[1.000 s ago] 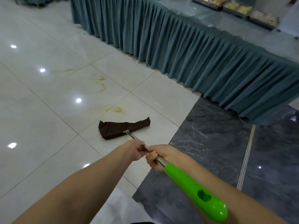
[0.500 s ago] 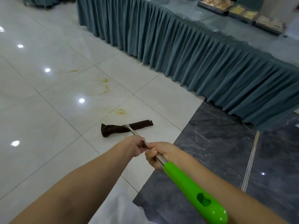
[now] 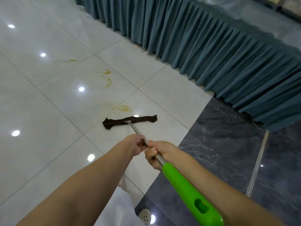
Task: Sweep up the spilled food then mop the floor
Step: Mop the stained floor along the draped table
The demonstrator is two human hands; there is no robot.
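Note:
A mop with a dark brown cloth head (image 3: 130, 121) lies flat on the white tile floor (image 3: 48, 111). Its metal pole (image 3: 135, 129) runs back to a bright green handle (image 3: 190, 194). My left hand (image 3: 134, 144) grips the pole further down. My right hand (image 3: 157, 154) grips it just above the green handle, close behind the left. Yellow food stains mark the tiles: one (image 3: 123, 108) just beyond the mop head, another (image 3: 107, 79) farther off, a faint one (image 3: 70, 60) at the left.
A long table with a pleated teal skirt (image 3: 211, 51) borders the floor at the back and right. Dark grey marble flooring (image 3: 228, 152) starts at the right, with a metal strip (image 3: 257, 163) across it. My white shoe (image 3: 144, 216) shows at the bottom.
The mop head has slid forward toward the nearest yellow stain and flattened into a thin strip. Both hands kept their grip on the pole. The view has tilted down.

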